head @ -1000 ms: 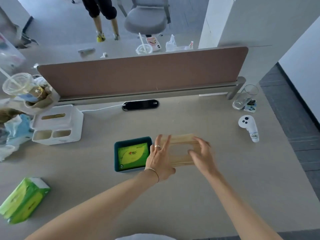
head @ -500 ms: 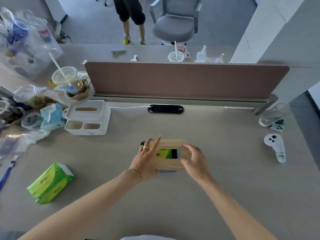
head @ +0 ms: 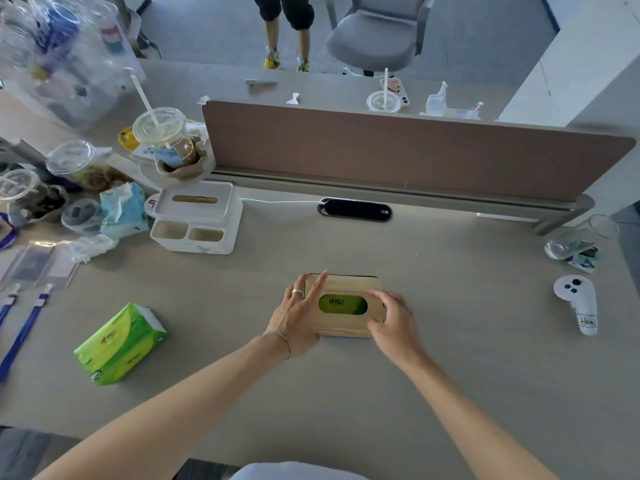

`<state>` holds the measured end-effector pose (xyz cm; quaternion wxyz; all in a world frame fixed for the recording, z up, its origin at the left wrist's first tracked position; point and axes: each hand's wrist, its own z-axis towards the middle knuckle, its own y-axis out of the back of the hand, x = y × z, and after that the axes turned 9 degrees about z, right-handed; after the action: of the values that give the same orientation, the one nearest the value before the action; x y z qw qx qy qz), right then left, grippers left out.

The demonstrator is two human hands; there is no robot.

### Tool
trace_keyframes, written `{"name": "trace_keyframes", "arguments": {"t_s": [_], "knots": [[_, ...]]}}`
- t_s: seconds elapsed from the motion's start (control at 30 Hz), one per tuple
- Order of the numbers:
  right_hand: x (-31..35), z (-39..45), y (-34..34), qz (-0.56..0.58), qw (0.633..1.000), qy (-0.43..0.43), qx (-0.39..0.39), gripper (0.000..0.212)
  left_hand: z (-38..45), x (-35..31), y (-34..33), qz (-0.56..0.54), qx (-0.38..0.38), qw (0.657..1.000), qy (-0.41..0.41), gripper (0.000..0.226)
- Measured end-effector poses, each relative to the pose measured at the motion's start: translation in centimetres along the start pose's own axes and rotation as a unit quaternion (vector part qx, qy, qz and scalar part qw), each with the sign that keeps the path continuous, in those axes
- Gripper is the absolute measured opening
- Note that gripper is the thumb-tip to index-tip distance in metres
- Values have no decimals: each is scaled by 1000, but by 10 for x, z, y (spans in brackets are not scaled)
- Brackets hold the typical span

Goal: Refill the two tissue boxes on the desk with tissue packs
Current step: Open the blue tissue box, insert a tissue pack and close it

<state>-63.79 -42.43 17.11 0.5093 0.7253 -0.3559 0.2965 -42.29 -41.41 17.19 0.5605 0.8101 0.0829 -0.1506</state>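
- My left hand (head: pixel 298 315) lies flat on the left end of the wooden lid (head: pixel 346 329), fingers spread and pressing down. It is not closed round anything.
- My right hand (head: pixel 393 320) rests on the lid's right end, its grip loose over the edge. I judge it to be pressing, not gripping.
- The lid sits on the dark tissue box (head: pixel 341 276), of which only a thin far rim shows, at the middle of the worktop (head: pixel 450 375).
- Green wrapping of a tissue pack (head: pixel 343 304) shows through the oval slot, so this box looks filled.
- The lid looks stiff and light. I would seat it with flat pressure at both short ends, keeping fingers out of the slot.
- The second tissue pack (head: pixel 119 344) lies well to the left on the worktop, untouched. It is soft, in slick plastic film, and will squash, so I would take it across its long sides with a broad hold.
- The white tissue box (head: pixel 197 216) stands at the back left, near the divider panel, with its top slot showing and two open compartments in front. It looks like rigid plastic, light enough to slide, so one hand should steady it.
- Cups and wrappers crowd its left side and could be knocked.
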Motion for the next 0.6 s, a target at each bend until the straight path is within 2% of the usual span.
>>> {"name": "trace_keyframes", "arguments": {"t_s": [0.4, 0.6], "knots": [[-10, 4, -4, -74, 997, 25, 22, 66, 6, 6, 6, 42, 32, 999, 5, 117], [-27, 8, 6, -168, 981, 48, 80, 83, 15, 13, 11, 84, 35, 996, -11, 115]]}}
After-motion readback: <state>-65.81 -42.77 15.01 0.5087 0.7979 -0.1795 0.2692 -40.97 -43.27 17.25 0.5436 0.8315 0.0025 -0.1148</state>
